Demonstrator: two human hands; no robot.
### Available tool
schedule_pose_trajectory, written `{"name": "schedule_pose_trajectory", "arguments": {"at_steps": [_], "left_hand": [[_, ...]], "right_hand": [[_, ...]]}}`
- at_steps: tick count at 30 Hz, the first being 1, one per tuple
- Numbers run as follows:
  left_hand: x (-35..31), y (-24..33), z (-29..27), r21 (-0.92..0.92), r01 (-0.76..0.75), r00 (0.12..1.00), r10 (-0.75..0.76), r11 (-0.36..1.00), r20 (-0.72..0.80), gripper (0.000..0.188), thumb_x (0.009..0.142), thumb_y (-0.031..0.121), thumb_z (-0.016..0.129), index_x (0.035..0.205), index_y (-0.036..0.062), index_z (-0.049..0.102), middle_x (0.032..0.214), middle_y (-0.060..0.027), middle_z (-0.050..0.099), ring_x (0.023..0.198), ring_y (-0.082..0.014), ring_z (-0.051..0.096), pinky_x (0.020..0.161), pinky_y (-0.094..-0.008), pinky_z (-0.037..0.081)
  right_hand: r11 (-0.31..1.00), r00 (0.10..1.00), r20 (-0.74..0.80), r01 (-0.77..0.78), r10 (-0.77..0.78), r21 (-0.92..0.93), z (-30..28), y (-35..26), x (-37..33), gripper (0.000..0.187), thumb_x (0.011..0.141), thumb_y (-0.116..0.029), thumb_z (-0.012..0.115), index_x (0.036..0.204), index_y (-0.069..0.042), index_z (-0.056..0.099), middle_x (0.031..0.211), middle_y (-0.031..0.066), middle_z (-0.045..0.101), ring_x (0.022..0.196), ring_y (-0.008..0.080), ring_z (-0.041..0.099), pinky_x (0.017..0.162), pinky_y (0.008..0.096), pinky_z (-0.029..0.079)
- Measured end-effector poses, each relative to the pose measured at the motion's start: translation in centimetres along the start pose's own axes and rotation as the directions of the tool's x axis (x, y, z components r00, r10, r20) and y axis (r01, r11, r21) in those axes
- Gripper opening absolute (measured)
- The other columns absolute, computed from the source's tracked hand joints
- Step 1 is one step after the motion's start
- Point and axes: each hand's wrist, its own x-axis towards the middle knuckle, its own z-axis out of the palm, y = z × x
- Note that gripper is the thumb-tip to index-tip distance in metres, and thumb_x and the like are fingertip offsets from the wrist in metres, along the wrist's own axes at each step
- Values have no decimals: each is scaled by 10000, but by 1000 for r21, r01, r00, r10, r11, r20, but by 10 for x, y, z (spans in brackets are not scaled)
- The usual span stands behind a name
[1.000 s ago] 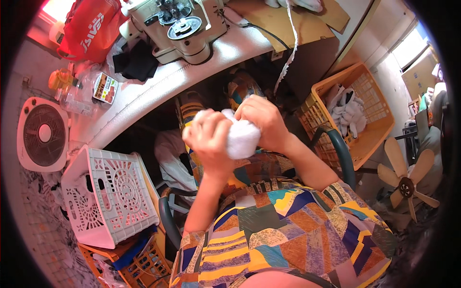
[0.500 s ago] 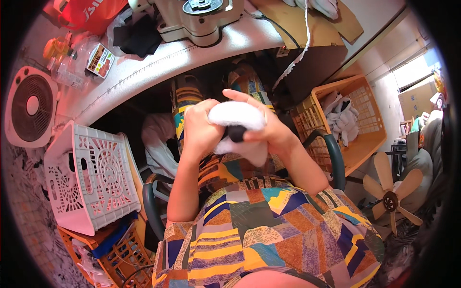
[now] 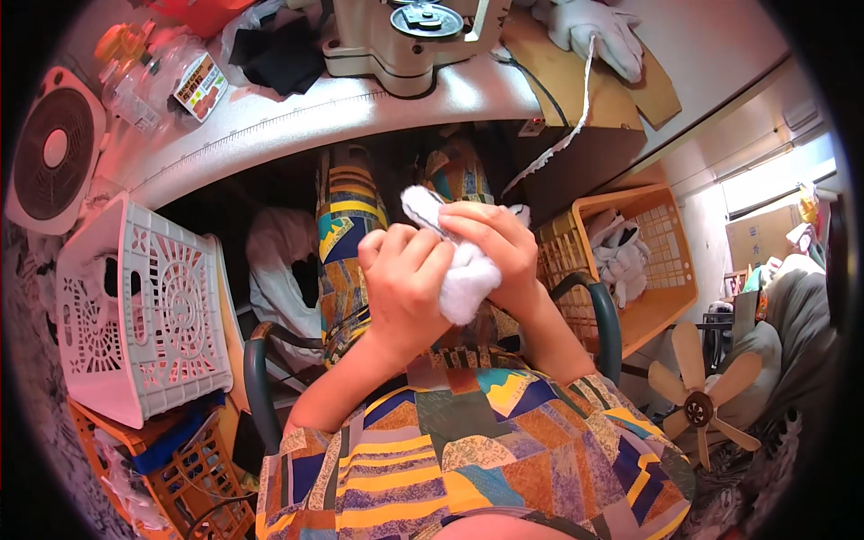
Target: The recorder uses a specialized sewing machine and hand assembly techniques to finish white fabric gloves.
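A white fleecy cloth (image 3: 470,292) is held between both hands above the seated person's lap, near of the table's edge. It is bunched and folded: the near part is rounded and soft, while the far end is drawn narrow and marked lengthwise by a thin dark line. It is gripped from the left by the left hand (image 3: 405,277), whose fingers are curled; their tips are partly hidden. From the right it is held by the right hand (image 3: 500,250), whose fingers are laid narrowly together across its top.

On the far side, a pale, glossy table (image 3: 270,135) is occupied by a machine (image 3: 369,58) with a metal disc. A black fabric (image 3: 279,58) and a clear bottle (image 3: 135,99) are placed to its left; to its right, a cardboard sheet (image 3: 540,54) is topped by a white bundle (image 3: 607,40). A white openwork crate (image 3: 184,315) is seen at left, an orange basket (image 3: 670,301) holding white fabric at right.

The table's front edge is curved by the lens. The hands are framed by this edge and by two green armrests (image 3: 605,328); open space is left between hands and table, over the patterned trousers (image 3: 353,216).
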Motion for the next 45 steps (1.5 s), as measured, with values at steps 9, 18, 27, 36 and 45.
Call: {"name": "schedule_pose_trajectory", "arguments": {"at_steps": [9,18,27,36,45], "left_hand": [[-5,-10,-5,-14,63,997,-62,998,45,290,568,123,702,828,51,596,875,-77,607,924,-279,554,846,-402,355],[16,-56,0,-365,336,939,-277,869,204,282,665,-65,575,935,2,619,977,-170,664,843,-301,647,743,-310,493],[4,-30,-3,-160,336,942,-333,928,43,248,638,3,644,850,32,519,728,-181,576,716,-399,595,606,-443,443],[5,-3,1,20,-56,994,58,998,-91,197,639,67,633,790,43,510,702,-91,458,641,-271,503,597,-388,388],[-10,9,9,-25,-97,990,94,995,-108,417,673,9,594,1083,-49,541,867,-152,548,745,-314,558,685,-424,438]], "right_hand": [[969,975,84,-215,205,125,0,0,18,449,662,-26,733,1102,-57,646,826,83,667,725,221,620,674,307,481],[-308,648,697,-625,307,717,11,-10,5,1077,697,-263,848,1539,-96,198,1459,48,387,1272,149,434,1068,302,343],[13,559,550,-708,621,706,7,-7,5,714,751,-60,785,1360,-41,411,1108,91,657,998,159,632,885,300,507],[997,1000,-13,7,-6,79,-3,-11,17,397,694,-109,731,1067,-58,604,1035,119,642,929,287,611,827,390,444],[989,988,-77,-125,132,82,-6,-10,21,202,667,-122,720,846,-81,634,753,55,625,639,229,572,682,331,409]]}}
